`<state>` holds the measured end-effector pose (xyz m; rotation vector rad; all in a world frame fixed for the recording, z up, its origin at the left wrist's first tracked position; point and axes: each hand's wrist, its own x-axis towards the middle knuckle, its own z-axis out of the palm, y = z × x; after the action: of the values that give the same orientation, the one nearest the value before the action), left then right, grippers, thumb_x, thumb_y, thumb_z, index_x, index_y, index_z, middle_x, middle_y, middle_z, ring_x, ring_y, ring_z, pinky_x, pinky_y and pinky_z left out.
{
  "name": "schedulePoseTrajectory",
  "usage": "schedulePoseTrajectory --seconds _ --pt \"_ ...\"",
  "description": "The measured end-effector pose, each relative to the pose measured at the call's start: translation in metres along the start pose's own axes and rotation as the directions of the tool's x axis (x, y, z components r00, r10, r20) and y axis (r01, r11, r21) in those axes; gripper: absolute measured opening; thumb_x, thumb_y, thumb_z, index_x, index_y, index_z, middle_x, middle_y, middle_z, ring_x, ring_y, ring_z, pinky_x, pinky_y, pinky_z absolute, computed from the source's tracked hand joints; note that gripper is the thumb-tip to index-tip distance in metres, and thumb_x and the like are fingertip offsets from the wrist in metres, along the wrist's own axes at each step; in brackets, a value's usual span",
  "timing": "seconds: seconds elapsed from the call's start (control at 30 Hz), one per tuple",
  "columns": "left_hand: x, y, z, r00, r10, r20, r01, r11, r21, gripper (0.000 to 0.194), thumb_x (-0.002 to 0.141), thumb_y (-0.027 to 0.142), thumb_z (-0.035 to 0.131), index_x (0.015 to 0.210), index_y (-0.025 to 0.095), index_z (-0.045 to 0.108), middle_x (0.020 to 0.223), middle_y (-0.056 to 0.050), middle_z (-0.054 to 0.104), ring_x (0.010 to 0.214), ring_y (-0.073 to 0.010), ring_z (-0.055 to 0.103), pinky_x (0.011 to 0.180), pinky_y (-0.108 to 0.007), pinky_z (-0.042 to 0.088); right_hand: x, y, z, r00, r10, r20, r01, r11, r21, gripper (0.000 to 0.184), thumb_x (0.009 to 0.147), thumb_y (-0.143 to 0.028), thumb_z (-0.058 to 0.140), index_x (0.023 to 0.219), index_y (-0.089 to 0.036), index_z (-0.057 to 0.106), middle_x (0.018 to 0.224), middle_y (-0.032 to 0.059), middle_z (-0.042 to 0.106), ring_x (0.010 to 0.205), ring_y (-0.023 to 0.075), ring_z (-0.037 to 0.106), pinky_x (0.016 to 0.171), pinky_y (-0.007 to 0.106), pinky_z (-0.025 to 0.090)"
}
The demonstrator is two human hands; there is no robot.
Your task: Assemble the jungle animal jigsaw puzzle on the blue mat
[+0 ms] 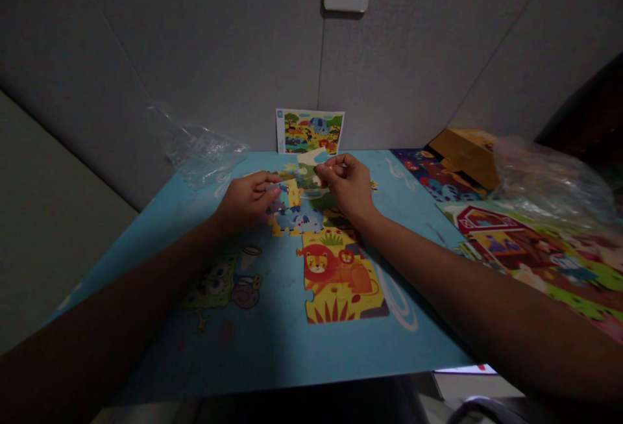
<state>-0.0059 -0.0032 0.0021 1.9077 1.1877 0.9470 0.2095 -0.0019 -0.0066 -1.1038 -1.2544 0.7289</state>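
My left hand (247, 200) is pinched at the edge of a puzzle piece (293, 194) with yellow and bluish-purple print. Higher and to its right, my right hand (349, 185) grips a pale-and-green puzzle piece (307, 163) between thumb and fingers, tilted up off the table. Just below both hands lie puzzle pieces with a blue animal (304, 221) on yellow. Nearer to me, the joined lion section (341, 281) of the puzzle lies flat. More pieces lie behind my hands, partly covered by them.
A picture card (312, 130) leans on the wall at the back of the blue table (272, 359). Crumpled clear plastic (204, 151) sits at the back left. To the right are a farm puzzle (545, 261), an orange-brown box (464, 154) and another plastic bag (555, 180).
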Motion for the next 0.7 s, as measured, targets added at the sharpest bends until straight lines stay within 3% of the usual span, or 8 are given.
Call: schedulePoseTrajectory --seconds 0.07,0.17,0.33,0.47,0.6,0.7 --pt "0.002 0.0 -0.002 0.998 -0.032 -0.05 0.031 0.999 -0.018 0.027 0.082 0.038 0.063 0.099 0.017 0.06 0.065 0.0 0.069 0.052 -0.0157 0.064 0.045 -0.023 0.049 0.009 0.011 -0.007 0.999 0.024 -0.046 -0.026 0.999 -0.043 0.017 0.077 -0.035 0.066 0.083 -0.021 0.057 0.058 -0.0055 0.059 0.054 0.0118 0.056 0.058 0.026 0.045" --pt "0.005 -0.002 -0.006 0.996 -0.035 -0.084 0.033 0.999 -0.026 0.024 0.078 0.038 0.065 0.089 0.02 0.054 0.054 0.005 0.06 0.042 -0.0116 0.053 0.04 -0.02 0.04 0.019 0.027 -0.014 0.998 0.065 -0.004 -0.065 0.99 -0.126 0.017 0.078 -0.031 0.063 0.09 -0.019 0.062 0.065 -0.0029 0.063 0.061 0.0138 0.061 0.06 0.027 0.047" --pt "0.01 -0.005 -0.011 0.994 -0.015 -0.107 0.019 0.999 0.033 0.023 0.069 0.038 0.067 0.075 0.019 0.054 0.061 0.004 0.057 0.043 -0.0086 0.049 0.042 -0.021 0.036 0.021 0.035 -0.012 0.993 0.071 0.099 -0.05 0.978 -0.202 0.019 0.077 -0.025 0.064 0.096 -0.019 0.065 0.08 0.0002 0.069 0.071 0.0154 0.067 0.068 0.029 0.053" --pt "0.009 -0.004 -0.016 0.998 -0.022 -0.065 0.024 0.999 0.037 0.033 0.066 0.033 0.065 0.095 0.018 0.062 0.064 0.007 0.049 0.048 -0.0103 0.053 0.047 -0.022 0.04 0.02 0.035 -0.011 0.99 0.051 0.134 -0.014 0.965 -0.262 0.016 0.078 -0.021 0.065 0.094 -0.018 0.065 0.082 0.0016 0.071 0.075 0.0163 0.069 0.075 0.032 0.055" --pt "0.008 -0.006 -0.017 1.0 0.025 -0.001 -0.025 0.997 0.077 0.043 0.067 0.03 0.064 0.107 0.016 0.066 0.059 0.01 0.037 0.044 -0.0076 0.04 0.045 -0.021 0.032 0.021 0.037 -0.01 0.978 0.06 0.199 -0.013 0.973 -0.23 0.022 0.08 -0.015 0.064 0.101 -0.018 0.067 0.09 0.0045 0.075 0.082 0.0179 0.072 0.081 0.035 0.057" --pt "0.009 -0.01 -0.016 0.998 0.012 -0.062 -0.01 0.999 0.046 0.044 0.069 0.035 0.069 0.108 0.016 0.065 0.059 0.008 0.044 0.047 -0.0095 0.046 0.047 -0.022 0.038 0.022 0.031 -0.013 0.977 0.013 0.213 0.052 0.954 -0.295 0.031 0.08 -0.011 0.063 0.109 -0.019 0.07 0.109 0.0072 0.077 0.096 0.0192 0.072 0.09 0.037 0.055"
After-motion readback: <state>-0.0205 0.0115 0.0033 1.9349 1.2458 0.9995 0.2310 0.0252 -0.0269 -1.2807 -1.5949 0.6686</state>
